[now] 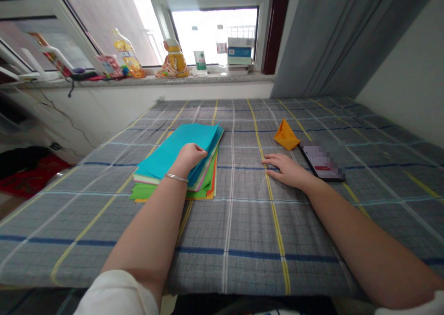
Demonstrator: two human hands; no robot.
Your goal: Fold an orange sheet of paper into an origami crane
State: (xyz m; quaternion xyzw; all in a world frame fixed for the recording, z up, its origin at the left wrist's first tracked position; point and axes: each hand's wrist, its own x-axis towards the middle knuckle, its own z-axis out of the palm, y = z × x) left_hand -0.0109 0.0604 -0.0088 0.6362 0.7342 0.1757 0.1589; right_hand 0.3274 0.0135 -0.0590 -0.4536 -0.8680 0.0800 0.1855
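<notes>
A stack of coloured paper lies left of centre, with a blue sheet (173, 144) on top and green sheets (149, 192) showing lower down. My left hand (190, 157), a silver bangle at its wrist, is over the right side of the stack. Its fingers are closed at the edge of the blue sheet, which bends up near them. My right hand (282, 169) rests on the checked cloth with its fingers spread, holding nothing. Just beyond it sits a folded orange paper boat (286, 135). To its right lies a phone (322, 160) with a partly blurred screen.
Grey checked cloth (243, 222) covers the bed-like surface. Along the windowsill (145, 84) stand a drink bottle (128, 53), a yellow container (175, 58), a white-green tube (200, 61) and stacked boxes (239, 51). A grey curtain (322, 37) hangs at the right.
</notes>
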